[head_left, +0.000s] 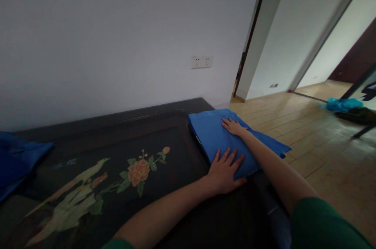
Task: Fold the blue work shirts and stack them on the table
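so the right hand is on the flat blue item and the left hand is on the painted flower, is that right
Not quite: the left hand isn't on the painted flower. The head view shows it on the flat blue item, where the right hand is too.

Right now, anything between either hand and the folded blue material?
Nothing visible. The left hand, at its near edge, and the right hand, farther back, both rest directly on the blue material.
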### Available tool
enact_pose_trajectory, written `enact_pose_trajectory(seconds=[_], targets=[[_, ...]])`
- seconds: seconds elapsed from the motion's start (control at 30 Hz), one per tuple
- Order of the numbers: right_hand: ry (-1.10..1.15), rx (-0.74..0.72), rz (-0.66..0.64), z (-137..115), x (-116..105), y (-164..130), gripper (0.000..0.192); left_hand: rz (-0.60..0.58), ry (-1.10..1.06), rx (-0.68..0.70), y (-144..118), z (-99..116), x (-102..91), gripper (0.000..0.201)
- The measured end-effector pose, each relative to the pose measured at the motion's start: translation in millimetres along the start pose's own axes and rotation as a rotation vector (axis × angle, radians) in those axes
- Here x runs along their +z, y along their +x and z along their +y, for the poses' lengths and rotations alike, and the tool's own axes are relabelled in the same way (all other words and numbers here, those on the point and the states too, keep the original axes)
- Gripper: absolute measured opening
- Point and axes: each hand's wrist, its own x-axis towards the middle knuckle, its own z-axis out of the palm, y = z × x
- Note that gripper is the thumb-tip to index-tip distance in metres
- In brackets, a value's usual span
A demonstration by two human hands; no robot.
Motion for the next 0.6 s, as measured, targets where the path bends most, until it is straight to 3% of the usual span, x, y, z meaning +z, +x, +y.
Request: enact_pose_trajectory(seconds=[0.1, 0.2, 0.37, 0.43, 0.5, 0.6], targets=[[0.039, 0.141, -0.018, -2, 5, 8, 0.059, -0.010, 0.028, -0.013, -4, -1, 1.3, 0.070], [0.013, 0.120, 0.050, -5, 5, 6, 0.058, 0.019, 0.022, -0.004, -5, 0, -0.8, 0.068], [-0.050, -0.042, 0.408, -18, -11, -15, 0.053, 0.085, -0.021, 0.054, -39, -2, -20.6, 0.054], [0.033, -0.191, 0.563, -27, -19, -32, 0.051, 0.184, 0.025, 0.026, -70, -17, -40.1, 0.044], [0.138, -0.387, 0.633, -39, -22, -58, 0.049, 0.273, 0.104, -0.067, -113, -46, -66.3, 0.036], [0.233, -0.564, 0.621, -56, -5, -118, 0.042, 0.361, 0.264, -0.368, -207, -104, -113.6, 0.035]])
